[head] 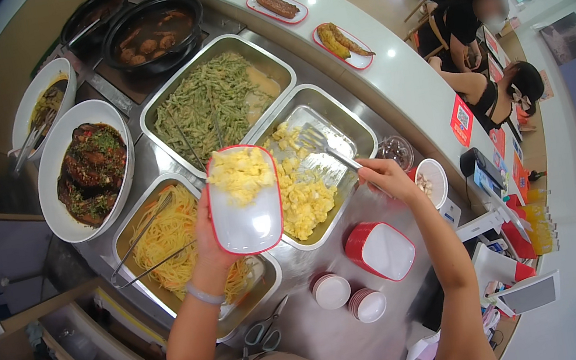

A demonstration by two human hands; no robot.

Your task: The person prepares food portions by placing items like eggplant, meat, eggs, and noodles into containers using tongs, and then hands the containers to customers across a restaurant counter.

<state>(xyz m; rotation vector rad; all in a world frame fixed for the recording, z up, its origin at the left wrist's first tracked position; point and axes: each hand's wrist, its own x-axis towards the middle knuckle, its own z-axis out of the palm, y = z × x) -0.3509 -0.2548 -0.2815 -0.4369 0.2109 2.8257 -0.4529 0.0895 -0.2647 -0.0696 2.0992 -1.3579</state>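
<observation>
My left hand (210, 236) grips a white rectangular plate (247, 228) with a red rim by its left side. Scrambled egg (242, 173) covers the plate's far half. In my right hand (385, 176) is the handle of a slotted metal serving spatula (337, 153). Its head rests over a steel pan (355, 128) that holds more scrambled egg (305, 202), heaped mostly towards the near left. The plate overlaps this pan's left edge. Below my left wrist, a pan of yellow shredded vegetables (168, 237) with metal tongs (127, 265) is partly hidden by my arm.
A pan of green beans (209, 102) and a white bowl of dark meat (91, 173) stand at left. Stacked red-rimmed plates (385, 252), small dishes (332, 292) and scissors (263, 334) lie nearer me. Two filled plates (278, 7) stand on the white counter (385, 81); people sit beyond.
</observation>
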